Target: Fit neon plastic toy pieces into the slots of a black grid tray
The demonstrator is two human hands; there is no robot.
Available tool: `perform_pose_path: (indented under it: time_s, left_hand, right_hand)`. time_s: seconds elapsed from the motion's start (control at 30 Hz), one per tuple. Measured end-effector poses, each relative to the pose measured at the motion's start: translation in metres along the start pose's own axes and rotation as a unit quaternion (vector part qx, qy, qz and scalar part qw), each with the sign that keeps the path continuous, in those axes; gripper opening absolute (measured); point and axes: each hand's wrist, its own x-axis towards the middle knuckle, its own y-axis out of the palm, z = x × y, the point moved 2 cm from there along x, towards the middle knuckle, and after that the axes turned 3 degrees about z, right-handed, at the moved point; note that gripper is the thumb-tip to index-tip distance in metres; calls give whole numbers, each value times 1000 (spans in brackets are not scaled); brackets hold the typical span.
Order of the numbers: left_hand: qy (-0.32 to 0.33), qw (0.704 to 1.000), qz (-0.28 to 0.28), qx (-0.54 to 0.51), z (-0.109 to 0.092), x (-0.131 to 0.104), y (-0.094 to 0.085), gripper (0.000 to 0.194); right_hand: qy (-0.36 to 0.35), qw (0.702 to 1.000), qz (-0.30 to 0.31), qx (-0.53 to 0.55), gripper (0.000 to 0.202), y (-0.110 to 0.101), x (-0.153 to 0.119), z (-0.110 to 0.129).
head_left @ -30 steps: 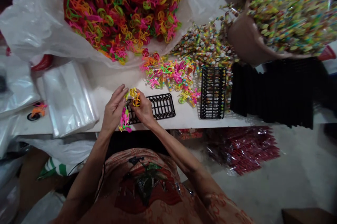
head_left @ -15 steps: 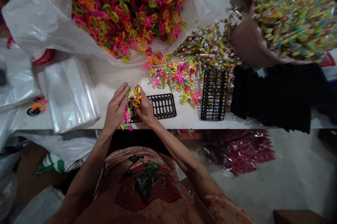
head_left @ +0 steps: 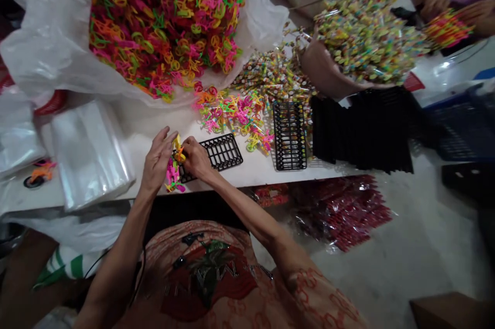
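Note:
My left hand [head_left: 157, 162] stands on its edge at the left end of a black slotted plastic frame [head_left: 225, 152], fingers stretched out. Its palm side borders a row of pink, green and yellow plastic pieces [head_left: 174, 174] on that end. My right hand [head_left: 197, 158] is closed over the frame, pinching a small yellow-orange plastic piece [head_left: 179, 153] close to the left fingers. Its fingertips are partly hidden. Loose coloured ringed pieces [head_left: 242, 112] lie in a pile behind the frame. A second black frame [head_left: 289, 135] lies to the right.
A large white bag [head_left: 50, 35] of coloured pieces fills the back. Clear plastic bags [head_left: 91, 153] lie left. On the right are a tub [head_left: 323, 68] of wrapped sticks, stacked black frames [head_left: 359, 130] and a blue basket [head_left: 460, 125]. Another person's hand [head_left: 475, 12] is at far right.
The view has swung right, bringing the other person and blue basket into sight. My right hand has turned over, palm down, and its yellow piece is nearer the row by my left hand.

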Motion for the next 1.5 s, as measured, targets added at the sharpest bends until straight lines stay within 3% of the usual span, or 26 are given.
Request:
perform_pose_path:
  time_s: [0.1,0.2,0.33,0.4,0.47,0.57,0.63,0.7,0.83,0.93,1.07,1.2,1.27,1.37,1.5]
  left_hand:
    - [32,998,-8,49,-2,2,2,47]
    - [85,989,14,119,0,6,4,37]
    - [104,983,22,149,4,9,3,34]
    - [117,980,17,160,4,7,1,34]
    - [136,975,4,173,1,3,-1,32]
    - [140,969,-1,203,-4,-6,0,33]
    - [131,966,7,221,-5,-11,3,35]
    - [126,966,3,227,-5,-12,8,35]
    - [117,967,-21,227,-3,-9,11,36]
    - [114,966,-21,230,-2,-6,10,35]
    - [107,967,-18,229,-4,-7,10,36]
    - [98,969,-19,227,-5,-7,11,37]
    - [97,968,-20,229,-6,-7,12,37]
    - [100,968,-22,230,-7,-7,10,37]
    - [100,967,-51,227,-9,-11,5,37]
  right_hand:
    - [-5,997,50,-61,22,1,2,5]
    - [-3,993,55,-101,33,7,1,12]
    - [-3,994,77,-80,32,2,0,16]
    - [-27,995,86,-37,27,-17,0,10]
    - [-16,999,31,-17,27,-50,-1,-6]
    - [119,981,-113,-103,28,-111,-2,-38]
    - [194,957,-120,-180,31,-139,2,-54]
    - [208,947,-95,-226,31,-148,8,-59]
    - [179,955,-76,-225,30,-129,20,-50]
    - [201,956,-60,-204,31,-111,24,-45]
    - [240,952,-103,-160,33,-110,24,-51]
    - [194,967,-166,2,20,-102,10,-58]
    - [142,970,-146,132,15,-83,-1,-56]
    - [98,949,-92,285,16,-45,-19,-45]
    - [93,925,-89,356,13,-13,-36,-24]
